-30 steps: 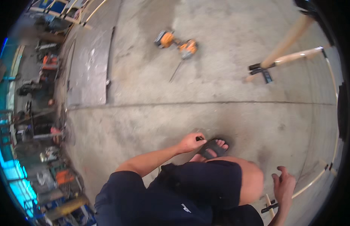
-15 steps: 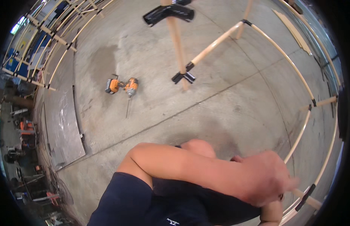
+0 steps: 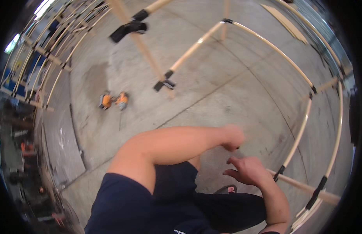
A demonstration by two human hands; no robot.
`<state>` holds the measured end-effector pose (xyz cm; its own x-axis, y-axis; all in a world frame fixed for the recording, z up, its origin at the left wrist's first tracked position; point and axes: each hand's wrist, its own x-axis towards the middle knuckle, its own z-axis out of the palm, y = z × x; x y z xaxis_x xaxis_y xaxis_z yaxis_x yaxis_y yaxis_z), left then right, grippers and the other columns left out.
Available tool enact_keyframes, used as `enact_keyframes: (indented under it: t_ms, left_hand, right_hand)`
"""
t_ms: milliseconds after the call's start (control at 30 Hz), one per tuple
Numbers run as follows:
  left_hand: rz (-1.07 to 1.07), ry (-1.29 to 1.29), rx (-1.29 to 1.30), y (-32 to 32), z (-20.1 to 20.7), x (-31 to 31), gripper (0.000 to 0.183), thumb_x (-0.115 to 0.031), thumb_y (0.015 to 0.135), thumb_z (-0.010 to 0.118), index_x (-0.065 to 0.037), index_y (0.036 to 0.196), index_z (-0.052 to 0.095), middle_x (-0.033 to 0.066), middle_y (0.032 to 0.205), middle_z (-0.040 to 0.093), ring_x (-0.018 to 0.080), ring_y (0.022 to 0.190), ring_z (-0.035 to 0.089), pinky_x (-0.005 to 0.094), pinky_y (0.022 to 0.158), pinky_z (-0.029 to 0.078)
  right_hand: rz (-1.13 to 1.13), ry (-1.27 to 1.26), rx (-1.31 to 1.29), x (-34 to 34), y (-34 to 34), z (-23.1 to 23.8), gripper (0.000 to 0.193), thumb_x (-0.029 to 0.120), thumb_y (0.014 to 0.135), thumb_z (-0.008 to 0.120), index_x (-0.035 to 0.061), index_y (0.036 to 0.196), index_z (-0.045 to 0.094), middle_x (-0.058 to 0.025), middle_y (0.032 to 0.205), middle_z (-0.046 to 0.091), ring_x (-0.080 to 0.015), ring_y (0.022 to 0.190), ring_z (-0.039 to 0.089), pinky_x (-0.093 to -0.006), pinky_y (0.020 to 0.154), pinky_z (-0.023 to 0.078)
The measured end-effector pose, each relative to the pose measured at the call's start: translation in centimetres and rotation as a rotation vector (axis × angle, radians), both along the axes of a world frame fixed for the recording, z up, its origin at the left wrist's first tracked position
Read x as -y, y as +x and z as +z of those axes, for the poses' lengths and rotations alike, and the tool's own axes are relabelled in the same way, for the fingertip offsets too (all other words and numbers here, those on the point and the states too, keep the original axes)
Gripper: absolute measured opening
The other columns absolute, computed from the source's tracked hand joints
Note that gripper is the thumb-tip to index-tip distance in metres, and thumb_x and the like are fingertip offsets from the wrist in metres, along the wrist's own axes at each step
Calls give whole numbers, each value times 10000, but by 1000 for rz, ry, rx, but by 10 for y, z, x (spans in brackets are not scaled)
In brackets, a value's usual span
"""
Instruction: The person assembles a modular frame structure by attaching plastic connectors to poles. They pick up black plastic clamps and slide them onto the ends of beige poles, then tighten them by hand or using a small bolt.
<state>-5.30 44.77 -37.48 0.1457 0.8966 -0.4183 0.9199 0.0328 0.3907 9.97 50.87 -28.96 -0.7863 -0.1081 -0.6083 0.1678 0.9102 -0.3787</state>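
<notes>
My left arm stretches across my body to the right. Its hand (image 3: 232, 137) is blurred, with the fingers curled in; a small dark spot shows at the fingers, too small to name. Just below it, my right hand (image 3: 249, 170) is open, thumb and fingers apart, holding nothing visible. Closest to that hand is a wooden pole frame (image 3: 296, 150), whose round poles meet in black joint fittings (image 3: 279, 171). Another upright pole (image 3: 148, 54) of the frame stands ahead, with a black fitting (image 3: 129, 30) high up and another fitting (image 3: 164, 82) lower down.
Two orange cordless power tools (image 3: 121, 100) lie on the concrete floor at left. Beyond them are a dark flat sheet (image 3: 64, 144) and another pole structure (image 3: 46, 54). Tools and equipment (image 3: 29, 152) line the left edge. Flat boards (image 3: 284, 22) lie at the far right.
My left hand has drawn back leftward and away from the right forearm, and my right hand has come into clear view. The view has shifted, moving the pole frame left in the picture.
</notes>
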Motion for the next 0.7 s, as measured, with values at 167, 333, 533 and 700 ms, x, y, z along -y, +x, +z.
enact_keyframes:
  t_ms: [167, 333, 533, 700]
  left_hand:
    - [-198, -307, 50, 19, -11, -10, 309, -279, 730, 803, -42, 925, 767, 175, 981, 744, 338, 973, 707, 437, 802, 562]
    - [-204, -294, 24, 26, -13, -12, 303, -271, 727, 790, -42, 925, 767, 171, 979, 746, 344, 952, 717, 441, 788, 570]
    - [-210, -313, 3, 20, -12, -6, 247, -248, 696, 764, -89, 885, 765, 162, 941, 747, 354, 929, 721, 445, 763, 576]
    - [-227, -265, 62, 8, -25, -1, 282, -301, 644, 755, -106, 848, 755, 136, 868, 746, 353, 871, 726, 450, 726, 575]
  right_hand:
    - [90, -65, -98, -6, 3, 17, 423, 432, 923, 652, 28, 1038, 607, -148, 757, 692, -364, 734, 686, -474, 630, 531]
    - [96, -120, -239, -11, 11, 2, 406, 418, 913, 671, 23, 983, 610, -140, 719, 669, -358, 707, 682, -467, 606, 531]
    - [124, -150, -229, -12, 5, -14, 402, 431, 921, 655, 33, 966, 622, -147, 745, 683, -344, 732, 692, -458, 626, 546]
    - [214, -171, -285, -16, -10, -24, 378, 445, 935, 629, 72, 998, 634, -107, 676, 670, -326, 656, 688, -449, 580, 541]
